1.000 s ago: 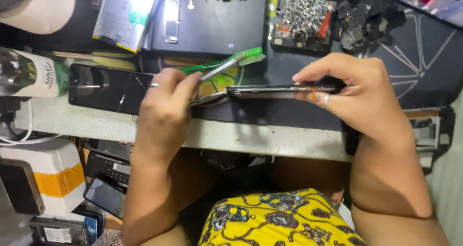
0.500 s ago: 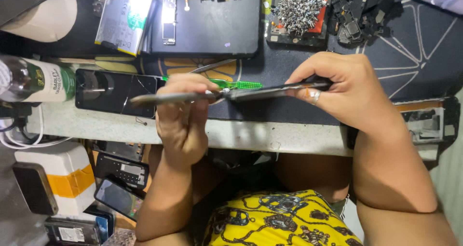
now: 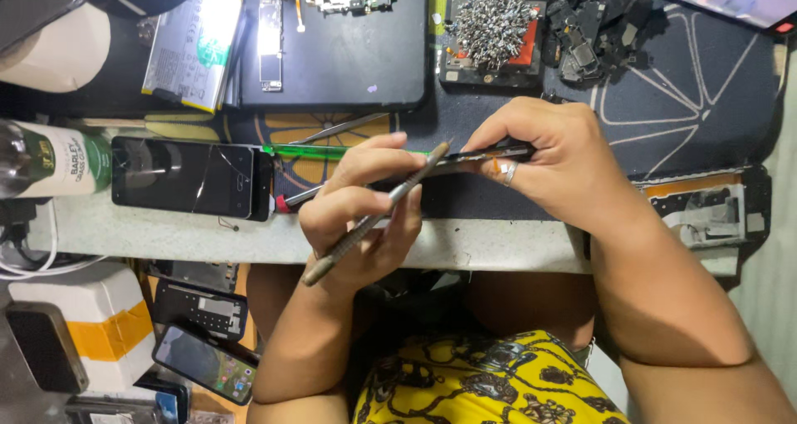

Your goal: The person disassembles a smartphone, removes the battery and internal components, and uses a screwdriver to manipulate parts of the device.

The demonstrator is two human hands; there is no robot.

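Note:
My left hand (image 3: 361,216) is closed around a slim metal tool with a knurled grip (image 3: 374,216). The tool slants from lower left to upper right, and its tip meets the edge of a thin dark phone (image 3: 490,153). My right hand (image 3: 552,162), with a ring on one finger, pinches that phone edge-on just above the bench's front edge. Both hands are close together over the dark work mat (image 3: 689,100).
A black phone with a cracked screen (image 3: 187,177) lies left of my hands, beside a bottle (image 3: 50,160). A green-handled tool (image 3: 324,151), tweezers (image 3: 336,129), a battery (image 3: 193,49), a tray of screws (image 3: 490,25) and loose parts (image 3: 594,34) sit behind. Phones (image 3: 203,362) lie below the bench.
My left hand has turned the metal tool from lying level to slanting, with its tip at the phone's edge. The right hand has kept its hold on the phone.

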